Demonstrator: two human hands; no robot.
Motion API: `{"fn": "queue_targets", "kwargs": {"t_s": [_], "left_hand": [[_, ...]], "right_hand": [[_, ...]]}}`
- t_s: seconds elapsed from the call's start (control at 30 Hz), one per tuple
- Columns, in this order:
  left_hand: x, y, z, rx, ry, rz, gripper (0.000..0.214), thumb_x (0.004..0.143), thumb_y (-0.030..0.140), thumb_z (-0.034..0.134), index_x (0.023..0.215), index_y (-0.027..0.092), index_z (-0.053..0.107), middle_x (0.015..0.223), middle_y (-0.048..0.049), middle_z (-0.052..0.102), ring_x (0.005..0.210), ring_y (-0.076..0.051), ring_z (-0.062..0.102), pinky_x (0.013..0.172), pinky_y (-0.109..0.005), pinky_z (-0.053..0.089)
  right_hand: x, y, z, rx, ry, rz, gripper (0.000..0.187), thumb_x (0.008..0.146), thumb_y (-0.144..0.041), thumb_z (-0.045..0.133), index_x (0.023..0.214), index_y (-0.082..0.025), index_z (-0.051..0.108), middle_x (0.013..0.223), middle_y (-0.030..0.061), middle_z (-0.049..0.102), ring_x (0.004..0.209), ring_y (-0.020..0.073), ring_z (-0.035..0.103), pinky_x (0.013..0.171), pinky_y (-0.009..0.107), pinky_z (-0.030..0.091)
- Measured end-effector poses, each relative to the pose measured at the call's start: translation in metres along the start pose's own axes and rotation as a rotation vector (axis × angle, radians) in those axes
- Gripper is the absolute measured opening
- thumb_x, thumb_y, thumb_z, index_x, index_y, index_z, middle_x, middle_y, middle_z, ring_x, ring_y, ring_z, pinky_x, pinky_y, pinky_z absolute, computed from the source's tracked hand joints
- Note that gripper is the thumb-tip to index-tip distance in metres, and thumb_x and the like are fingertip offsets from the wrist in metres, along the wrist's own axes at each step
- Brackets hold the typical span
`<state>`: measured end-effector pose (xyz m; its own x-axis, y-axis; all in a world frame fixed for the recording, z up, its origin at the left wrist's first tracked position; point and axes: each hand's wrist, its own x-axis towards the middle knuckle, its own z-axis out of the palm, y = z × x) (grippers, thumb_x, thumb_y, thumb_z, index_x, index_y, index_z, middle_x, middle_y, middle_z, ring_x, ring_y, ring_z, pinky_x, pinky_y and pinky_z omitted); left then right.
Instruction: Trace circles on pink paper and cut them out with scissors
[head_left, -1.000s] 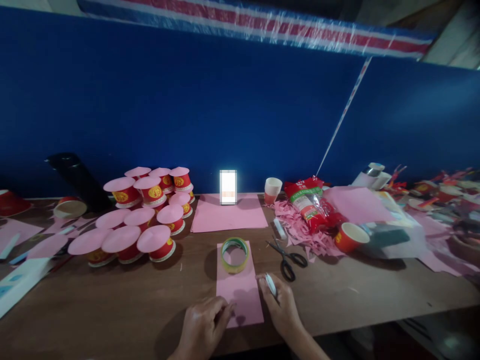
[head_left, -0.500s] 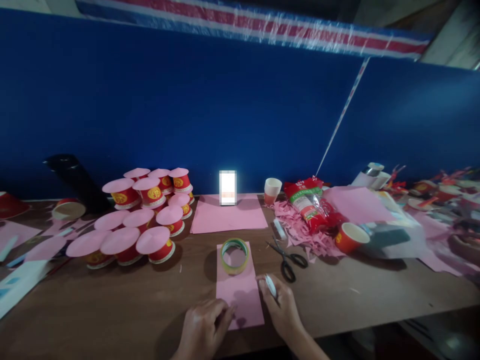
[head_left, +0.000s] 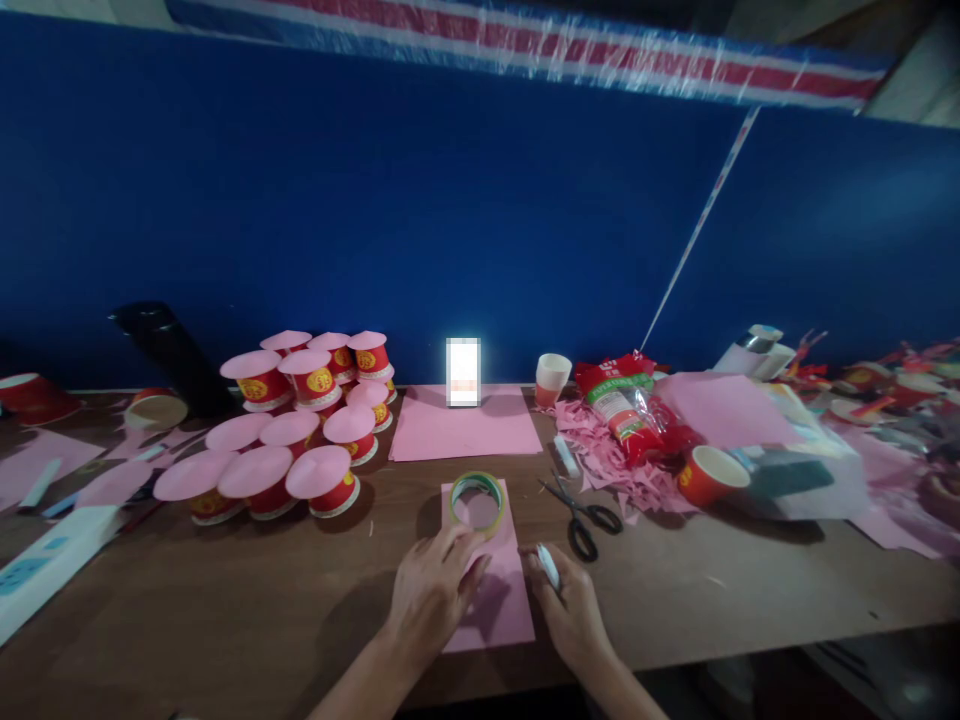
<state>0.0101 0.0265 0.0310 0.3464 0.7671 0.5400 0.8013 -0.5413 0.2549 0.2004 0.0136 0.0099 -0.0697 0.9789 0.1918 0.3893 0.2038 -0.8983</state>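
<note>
The left hand (head_left: 435, 580), lying low at the left edge of the pink paper strip (head_left: 511, 592) half a second ago, is now brought up and across the strip, and its fingertips are set at the near side of the roll of tape (head_left: 497, 521), the landmark here. Contact between fingertips and roll cannot be told, since the near rim is partly hidden by them. These fingers are loosely spread, a modest gap is left between thumb and forefinger, and nothing is seen to be held. The strip is placed under the roll and toward the wearer from it, flat on the worktop (head_left: 262, 610); the roll is kept lying on its far end. For the work in hand, the tape is thus brought within the left fingers' reach, while more of the strip is covered by the hand. Little change is shown by the right hand (head_left: 570, 605), nearer the wearer and to the right of the roll: its fingers are closed round a white pen-like tool (head_left: 548, 566), held beside the strip's right edge. The scissors (head_left: 576, 508) are left lying to the right of the roll, and the pink sheets (head_left: 465, 437) are still stacked beyond it.
</note>
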Motion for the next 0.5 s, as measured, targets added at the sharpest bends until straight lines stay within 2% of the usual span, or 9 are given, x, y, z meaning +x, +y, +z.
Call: {"fn": "queue_targets", "kwargs": {"t_s": [0.1, 0.2, 0.4, 0.5], "left_hand": [[0.008, -0.003, 0.010, 0.054, -0.009, -0.018, 0.022, 0.084, 0.029, 0.045, 0.101, 0.023, 0.056, 0.098, -0.0042, 0.062, 0.077, -0.015, 0.059, 0.063, -0.024, 0.043], [0.012, -0.004, 0.018, 0.111, -0.066, -0.042, 0.024, 0.085, 0.030, 0.042, 0.104, 0.023, 0.055, 0.099, -0.0039, 0.062, 0.075, -0.014, 0.060, 0.059, -0.023, 0.043], [0.015, -0.006, 0.023, 0.189, -0.154, -0.073, 0.025, 0.087, 0.031, 0.037, 0.096, 0.022, 0.058, 0.082, -0.0030, 0.063, 0.065, -0.013, 0.060, 0.055, -0.023, 0.041], [0.016, -0.006, 0.023, 0.210, -0.171, -0.070, 0.026, 0.088, 0.029, 0.035, 0.086, 0.022, 0.059, 0.075, -0.0014, 0.061, 0.060, -0.013, 0.059, 0.052, -0.023, 0.039]], "right_hand": [[0.000, 0.000, 0.000, -0.005, -0.001, 0.007, 0.031, 0.086, -0.035, 0.042, 0.096, -0.013, 0.062, 0.071, 0.0040, 0.062, 0.067, 0.0175, 0.056, 0.062, 0.022, 0.042], [-0.001, 0.000, 0.001, -0.009, 0.001, 0.027, 0.033, 0.086, -0.036, 0.042, 0.097, -0.013, 0.062, 0.071, 0.0041, 0.062, 0.067, 0.0173, 0.056, 0.062, 0.022, 0.042], [-0.001, 0.001, 0.001, -0.010, 0.012, 0.042, 0.034, 0.085, -0.038, 0.043, 0.097, -0.014, 0.063, 0.072, 0.0040, 0.063, 0.067, 0.0172, 0.056, 0.064, 0.023, 0.043], [-0.002, 0.003, 0.000, 0.023, 0.066, 0.065, 0.037, 0.078, -0.042, 0.053, 0.102, -0.015, 0.060, 0.084, 0.0056, 0.064, 0.074, 0.0184, 0.056, 0.069, 0.024, 0.044]]}}
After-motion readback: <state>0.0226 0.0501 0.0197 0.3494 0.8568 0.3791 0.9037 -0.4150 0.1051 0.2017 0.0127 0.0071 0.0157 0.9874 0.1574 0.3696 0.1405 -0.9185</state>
